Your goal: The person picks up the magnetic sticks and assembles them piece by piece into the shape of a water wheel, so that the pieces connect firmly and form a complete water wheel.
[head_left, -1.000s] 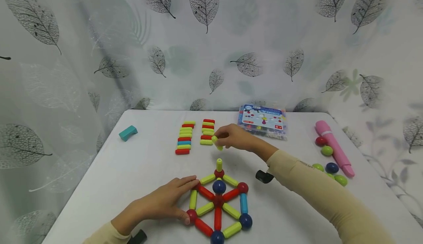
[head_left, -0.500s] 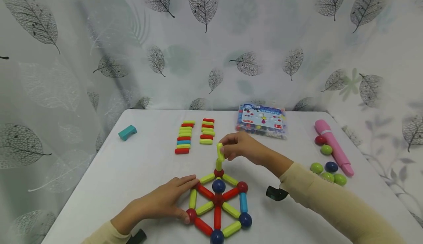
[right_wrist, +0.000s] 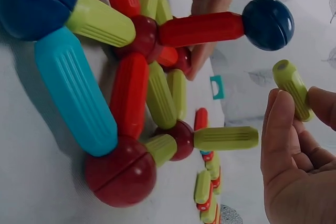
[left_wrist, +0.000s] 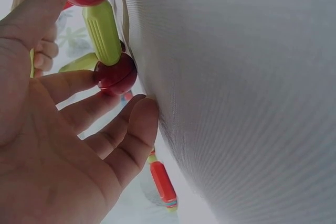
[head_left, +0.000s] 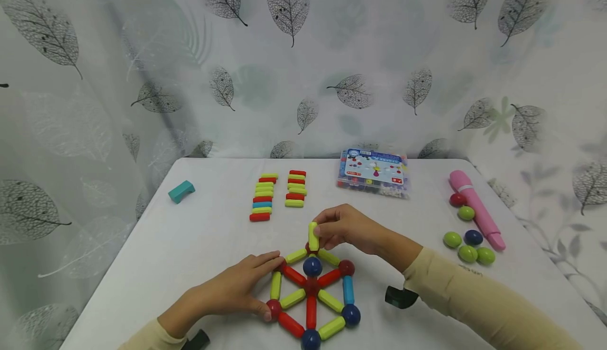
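Note:
A flat wheel-shaped frame of magnetic rods and balls lies on the white table (head_left: 213, 229), its hub a red ball (right_wrist: 142, 38). From the hub a red rod (right_wrist: 202, 29) rises to a blue ball (head_left: 312, 266). My right hand (head_left: 353, 230) pinches a yellow-green magnetic rod (right_wrist: 292, 90) between thumb and fingers, above the frame's far corner. There another yellow-green rod (right_wrist: 226, 138) stands on a red ball (right_wrist: 178, 140), apart from the held rod. My left hand (head_left: 232, 292) rests at the frame's left side, thumb and fingertips touching two red balls (left_wrist: 115, 74), fingers relaxed.
Two rows of loose rods (head_left: 263, 197) lie beyond the frame. A clear box (head_left: 373, 173) with a picture label stands at the back. On the right are a pink pen-shaped object (head_left: 476, 207) and several loose balls (head_left: 468, 253). A teal block (head_left: 182, 192) lies at left.
My right hand has carried the yellow-green rod from beside the loose rows toward me, to the frame's far corner, turning it upright. My left hand has stayed in place.

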Demonstrator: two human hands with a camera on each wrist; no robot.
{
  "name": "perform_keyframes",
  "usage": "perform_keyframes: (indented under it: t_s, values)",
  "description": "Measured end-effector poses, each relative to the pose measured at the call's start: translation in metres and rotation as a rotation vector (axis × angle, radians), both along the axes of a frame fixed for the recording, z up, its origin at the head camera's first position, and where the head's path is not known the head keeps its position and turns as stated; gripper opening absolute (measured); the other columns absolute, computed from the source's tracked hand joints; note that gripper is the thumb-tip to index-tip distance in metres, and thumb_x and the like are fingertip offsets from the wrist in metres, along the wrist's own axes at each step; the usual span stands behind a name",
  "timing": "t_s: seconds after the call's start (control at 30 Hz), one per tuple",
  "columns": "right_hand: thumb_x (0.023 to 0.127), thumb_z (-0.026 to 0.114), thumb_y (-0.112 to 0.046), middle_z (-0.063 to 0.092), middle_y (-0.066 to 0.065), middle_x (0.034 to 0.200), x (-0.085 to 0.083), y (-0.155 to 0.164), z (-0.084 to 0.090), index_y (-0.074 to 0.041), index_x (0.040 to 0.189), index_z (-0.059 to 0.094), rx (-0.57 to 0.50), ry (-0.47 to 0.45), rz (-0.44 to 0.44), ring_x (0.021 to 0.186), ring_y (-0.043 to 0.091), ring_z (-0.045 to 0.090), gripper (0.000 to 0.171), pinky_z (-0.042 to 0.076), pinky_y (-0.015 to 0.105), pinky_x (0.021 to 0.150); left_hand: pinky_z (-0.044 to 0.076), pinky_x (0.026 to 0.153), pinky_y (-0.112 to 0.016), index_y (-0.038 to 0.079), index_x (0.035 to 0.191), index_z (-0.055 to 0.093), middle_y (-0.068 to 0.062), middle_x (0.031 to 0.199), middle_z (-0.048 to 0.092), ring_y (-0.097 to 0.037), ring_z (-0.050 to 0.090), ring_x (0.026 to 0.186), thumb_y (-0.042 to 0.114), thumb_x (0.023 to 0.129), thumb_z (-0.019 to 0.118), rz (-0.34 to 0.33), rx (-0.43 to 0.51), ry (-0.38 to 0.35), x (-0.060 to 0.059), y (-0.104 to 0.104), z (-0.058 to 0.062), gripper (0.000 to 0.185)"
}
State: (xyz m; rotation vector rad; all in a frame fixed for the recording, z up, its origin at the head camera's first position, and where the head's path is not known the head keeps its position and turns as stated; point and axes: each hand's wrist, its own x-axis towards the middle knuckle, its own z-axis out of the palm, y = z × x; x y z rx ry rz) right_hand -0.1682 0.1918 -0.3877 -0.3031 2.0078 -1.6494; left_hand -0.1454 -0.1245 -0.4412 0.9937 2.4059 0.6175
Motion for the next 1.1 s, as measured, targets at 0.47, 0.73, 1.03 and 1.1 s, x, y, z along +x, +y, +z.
perform_keyframes:
  t_s: [0.47, 0.73, 1.03, 1.1]
  values:
    - [0.099, 0.065, -0.018, 0.074, 0.009, 0.092, 0.0060, -0.0018, -0.0074, 0.004, 0.119, 0.066, -0.127, -0.124, 0.000, 0.075, 0.015, 0.071, 0.030, 0.060, 0.025, 0.074, 0.048, 0.107, -0.050, 0.028, 0.160, 0.034, 0.002, 0.163, 0.036, -0.024, 0.044, 0.138, 0.067, 0.074, 0.079, -0.015, 0.005, 0.020, 0.0003, 0.0004, 0.0018, 0.104]
    - [0.099, 0.065, -0.021, 0.074, 0.009, 0.092, 0.0065, -0.0024, -0.0079, 0.003, 0.119, 0.066, -0.109, -0.122, -0.001, 0.076, 0.016, 0.070, 0.031, 0.061, 0.027, 0.075, 0.048, 0.107, -0.050, 0.027, 0.160, 0.035, 0.001, 0.163, 0.036, -0.024, 0.044, 0.138, 0.066, 0.074, 0.080, -0.007, 0.010, 0.005, 0.0009, 0.0001, 0.0021, 0.105]
    - [0.101, 0.063, -0.025, 0.074, 0.010, 0.097, 0.0034, 0.0017, -0.0105, 0.002, 0.125, 0.064, -0.059, -0.055, 0.032, 0.081, 0.019, 0.072, 0.037, 0.061, 0.031, 0.079, 0.048, 0.108, -0.050, 0.027, 0.160, 0.034, 0.001, 0.163, 0.036, -0.024, 0.044, 0.138, 0.066, 0.074, 0.079, -0.008, 0.011, 0.000, 0.0008, 0.0000, 0.0024, 0.105]
    - [0.102, 0.063, -0.026, 0.074, 0.011, 0.098, 0.0031, 0.0026, -0.0103, 0.001, 0.125, 0.065, -0.051, -0.040, 0.033, 0.083, 0.020, 0.071, 0.035, 0.061, 0.032, 0.079, 0.048, 0.108, -0.051, 0.027, 0.160, 0.034, 0.001, 0.163, 0.036, -0.024, 0.044, 0.138, 0.066, 0.074, 0.079, -0.008, 0.011, 0.000, 0.0007, -0.0001, 0.0026, 0.105]
